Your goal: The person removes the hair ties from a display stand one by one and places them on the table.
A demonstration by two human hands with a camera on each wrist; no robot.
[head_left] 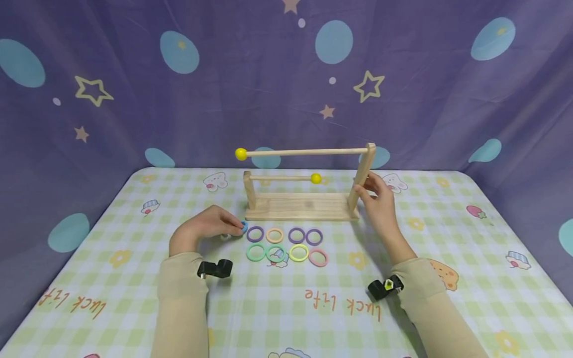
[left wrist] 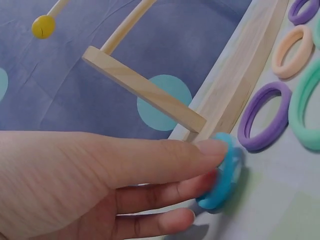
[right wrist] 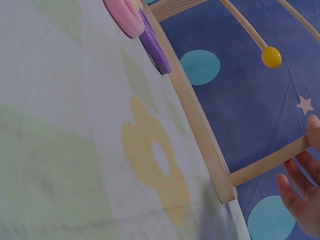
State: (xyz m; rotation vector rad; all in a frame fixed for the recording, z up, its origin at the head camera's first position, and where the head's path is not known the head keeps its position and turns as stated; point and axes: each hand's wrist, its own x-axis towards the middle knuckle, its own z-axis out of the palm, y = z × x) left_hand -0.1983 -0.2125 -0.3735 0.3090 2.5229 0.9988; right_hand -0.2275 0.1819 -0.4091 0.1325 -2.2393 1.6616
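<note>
My left hand (head_left: 208, 223) pinches a blue hair tie (left wrist: 227, 175) between thumb and fingers, just over the cloth by the left front corner of a wooden rack (head_left: 286, 211). A pale thing (head_left: 226, 237) is mostly hidden beneath that hand. On the right, my other hand (head_left: 380, 203) grips the rack's tall upright (head_left: 364, 169) about halfway up, thumb in front and fingers behind. Two horizontal rods leave the rack's posts, a long upper rod (head_left: 304, 152) and a short lower rod (head_left: 279, 178), each tipped with a yellow ball. Both rods are bare.
In front of the rack lie several hair ties in two rows, among them a purple one (head_left: 255, 240), a peach one (head_left: 275, 241), a yellow one (head_left: 299, 260) and a pink one (head_left: 319, 264). A checked cloth (head_left: 286, 328) covers the table; a purple curtain (head_left: 250, 99) hangs behind.
</note>
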